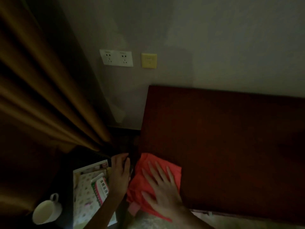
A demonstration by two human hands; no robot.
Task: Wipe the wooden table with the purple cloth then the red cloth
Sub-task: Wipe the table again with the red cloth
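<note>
Your red cloth point(156, 177) lies bunched on the near left corner of the wooden bench point(231, 138), with its lower part spilling over the bench's front edge. Your right hand point(163, 187) lies flat on top of the cloth with the fingers straight and spread, pressing it down; nothing is curled round it, and the hand is motion-blurred. A small pink tag point(134, 208) shows at the cloth's lower edge.

Your left hand point(119, 171) is just left of the cloth, off the bench's left edge, fingers stretched forward and relaxed. It is over something dark, and you cannot tell from this dim view whether it has hold of anything.

Left of the cloth, beyond that hand, an open box point(85, 187) with a patterned lining holds a packet with a red and green border point(100, 189). Farther left of the cloth and nearer to you stands a white cup point(45, 212), handle pointing away from you.

Beyond the cloth, the rest of the bench top runs dark red to the wall point(214, 47). On that wall, above and left of the cloth, sit a white double socket point(116, 57) and just beside it a yellow plate point(149, 61). A brown curtain point(41, 80) hangs far left of the cloth.
</note>
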